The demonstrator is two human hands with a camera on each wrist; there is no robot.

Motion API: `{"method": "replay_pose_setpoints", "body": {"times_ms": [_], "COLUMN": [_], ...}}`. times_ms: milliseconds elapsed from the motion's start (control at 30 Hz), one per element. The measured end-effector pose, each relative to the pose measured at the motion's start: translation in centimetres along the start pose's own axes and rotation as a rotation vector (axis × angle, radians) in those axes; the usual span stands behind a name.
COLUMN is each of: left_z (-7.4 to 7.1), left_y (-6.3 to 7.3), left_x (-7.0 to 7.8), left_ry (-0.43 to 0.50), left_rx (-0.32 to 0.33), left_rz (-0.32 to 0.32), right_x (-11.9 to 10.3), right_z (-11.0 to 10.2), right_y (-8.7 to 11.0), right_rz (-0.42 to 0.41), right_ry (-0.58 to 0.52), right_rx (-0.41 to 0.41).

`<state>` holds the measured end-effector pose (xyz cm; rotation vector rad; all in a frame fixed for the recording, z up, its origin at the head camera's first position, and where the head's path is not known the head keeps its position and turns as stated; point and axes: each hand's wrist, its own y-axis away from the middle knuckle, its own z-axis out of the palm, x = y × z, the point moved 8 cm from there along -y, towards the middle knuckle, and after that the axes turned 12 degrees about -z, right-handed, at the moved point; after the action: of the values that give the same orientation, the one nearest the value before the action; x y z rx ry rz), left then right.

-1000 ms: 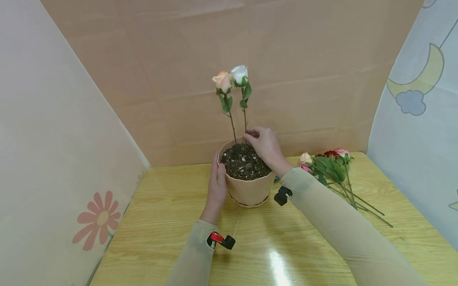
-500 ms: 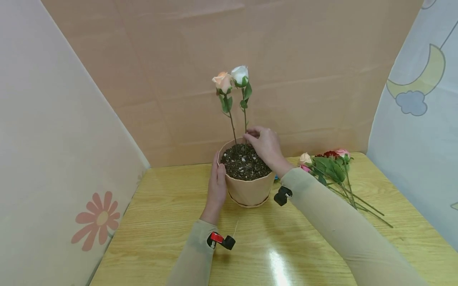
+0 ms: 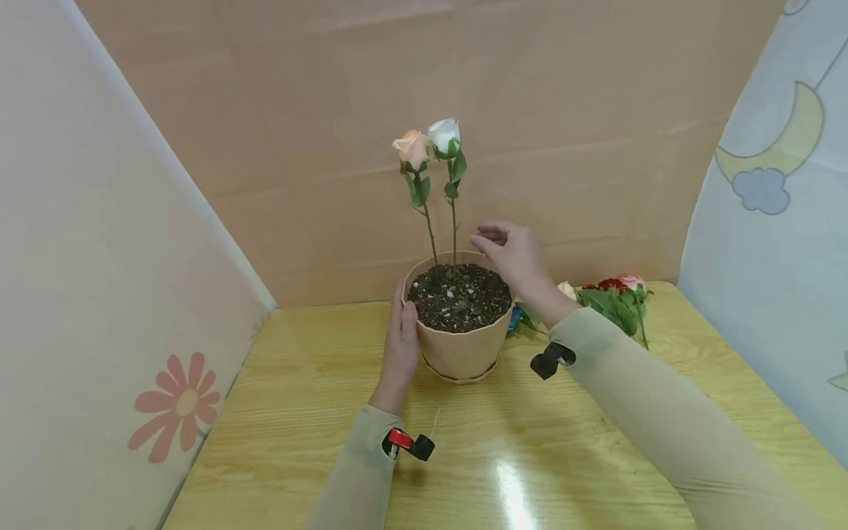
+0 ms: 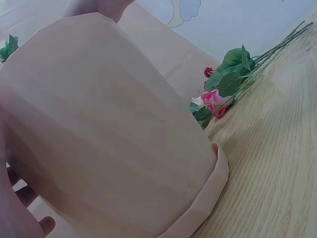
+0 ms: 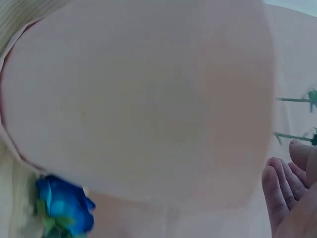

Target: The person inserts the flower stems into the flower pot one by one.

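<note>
A peach-coloured flower pot (image 3: 464, 353) full of dark soil (image 3: 467, 302) stands on the table. Upright in the soil toward the back are a peach rose (image 3: 414, 149) and a white rose (image 3: 444, 138), side by side on thin stems. My left hand (image 3: 400, 342) holds the pot's left side, thumb on the front and fingers round toward the back. My right hand (image 3: 520, 258) is held just above the pot's back right rim, right of the white rose's stem. Its fingers (image 5: 280, 183) are loosely bent with nothing between them.
Right of the pot lies a blue rose (image 5: 67, 206). Beyond my right forearm lie more cut flowers, among them a red bloom (image 3: 611, 284) and a pink rose (image 4: 215, 102). A tan backdrop (image 3: 318, 147) rises behind the wooden table (image 3: 298, 412).
My right hand has let go of the white rose's stem and moved right and slightly up. The blue rose now shows more beside the pot. My left hand stays on the pot.
</note>
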<state>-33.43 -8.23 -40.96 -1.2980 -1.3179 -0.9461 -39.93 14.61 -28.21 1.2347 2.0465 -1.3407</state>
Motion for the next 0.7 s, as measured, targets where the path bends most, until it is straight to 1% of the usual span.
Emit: {"method": "replay_pose_setpoints", "body": {"times_ms": [200,433,533,700], "left_z": [0.0,0.0,-0.1,-0.1], "left_y": [0.1,0.0,0.0,0.1], "left_x": [0.3,0.3,0.3,0.3], "left_ry": [-0.004,-0.001,-0.003,-0.005], "left_rx": [0.004,0.002,0.005,0.005], "left_rz": [0.014,0.010,0.004,0.001], "right_x": [0.1,0.3,0.7,2.1], "right_z": [-3.1,-5.9,-7.0,-8.5], "right_y": [1.2,3.5,4.5,6.3], "right_rz": [-0.013,-0.030,-0.026,-0.016], "right_ry": [0.047,0.152,0.193,0.239], "right_rx": [-0.022,-0.090,-0.109,-0.143]}}
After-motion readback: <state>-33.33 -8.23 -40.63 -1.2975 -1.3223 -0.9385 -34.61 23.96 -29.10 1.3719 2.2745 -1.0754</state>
